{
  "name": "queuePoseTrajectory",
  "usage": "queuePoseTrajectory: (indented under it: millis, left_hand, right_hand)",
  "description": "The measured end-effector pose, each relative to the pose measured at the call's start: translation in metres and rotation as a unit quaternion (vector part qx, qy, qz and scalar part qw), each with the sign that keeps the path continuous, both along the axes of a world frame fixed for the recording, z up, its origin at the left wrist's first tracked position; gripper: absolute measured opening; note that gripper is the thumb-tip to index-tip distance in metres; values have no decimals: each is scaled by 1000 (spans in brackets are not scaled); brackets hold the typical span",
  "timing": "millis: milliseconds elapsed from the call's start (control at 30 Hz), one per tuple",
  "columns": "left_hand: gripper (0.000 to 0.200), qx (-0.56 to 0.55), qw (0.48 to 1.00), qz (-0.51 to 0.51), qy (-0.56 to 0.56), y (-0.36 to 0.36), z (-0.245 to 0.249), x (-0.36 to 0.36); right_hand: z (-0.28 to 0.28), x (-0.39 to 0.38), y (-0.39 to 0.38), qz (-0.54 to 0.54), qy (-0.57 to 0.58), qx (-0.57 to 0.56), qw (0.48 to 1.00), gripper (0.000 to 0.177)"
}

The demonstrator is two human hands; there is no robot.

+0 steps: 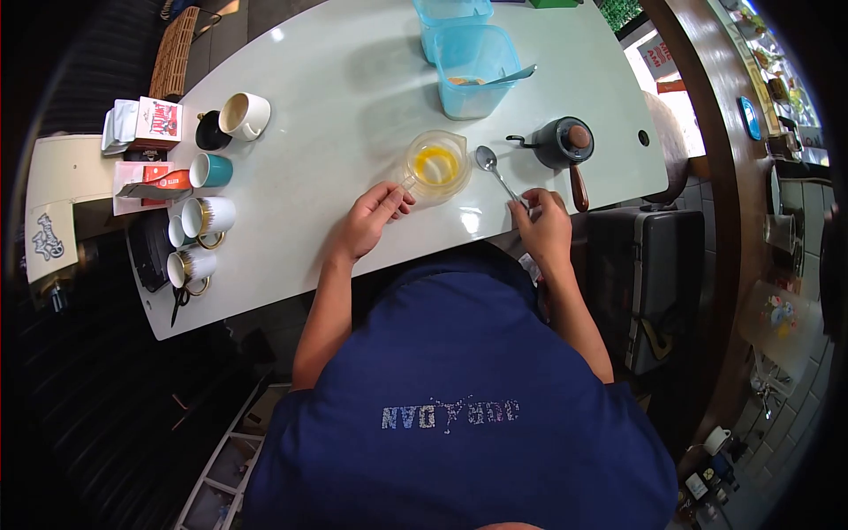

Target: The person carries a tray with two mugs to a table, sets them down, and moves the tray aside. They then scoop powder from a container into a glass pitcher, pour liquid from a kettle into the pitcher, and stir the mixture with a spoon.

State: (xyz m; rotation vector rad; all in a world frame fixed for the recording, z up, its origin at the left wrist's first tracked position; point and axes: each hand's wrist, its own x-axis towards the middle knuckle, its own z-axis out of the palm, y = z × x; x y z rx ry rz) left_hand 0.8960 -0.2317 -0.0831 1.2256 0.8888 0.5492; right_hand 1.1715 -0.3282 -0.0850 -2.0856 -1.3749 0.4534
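A clear glass measuring cup (436,165) with yellow liquid in it stands on the white table (336,115). My left hand (373,219) grips the cup's handle at its near left side. My right hand (542,226) holds the handle end of a metal spoon (495,170), whose bowl rests on the table just right of the cup. A small dark kettle (565,144) with a wooden handle stands right of the spoon.
A blue plastic container (473,71) with a spoon in it stands behind the cup, another behind it. Several mugs (208,216), a teal cup (212,170) and packets (155,124) line the table's left end. A dark case (645,283) sits to the right below the table.
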Motion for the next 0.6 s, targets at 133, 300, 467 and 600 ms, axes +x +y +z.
queuePoseTrajectory:
  millis: [133, 300, 467, 600]
  left_hand:
    - [24, 7, 1000, -3, -10, -2, 12, 3]
    - [23, 0, 1000, -13, -5, 2, 8, 6]
    - [26, 11, 999, -16, 35, 6, 3, 10]
    - [28, 31, 999, -4, -6, 3, -3, 11]
  right_hand:
    - [-4, -1, 6, 15, -21, -72, 997, 21]
    - [-1, 0, 8, 80, -108, -73, 988, 16]
    - [48, -4, 3, 62, -107, -103, 987, 13]
    - [85, -4, -8, -13, 10, 70, 997, 13]
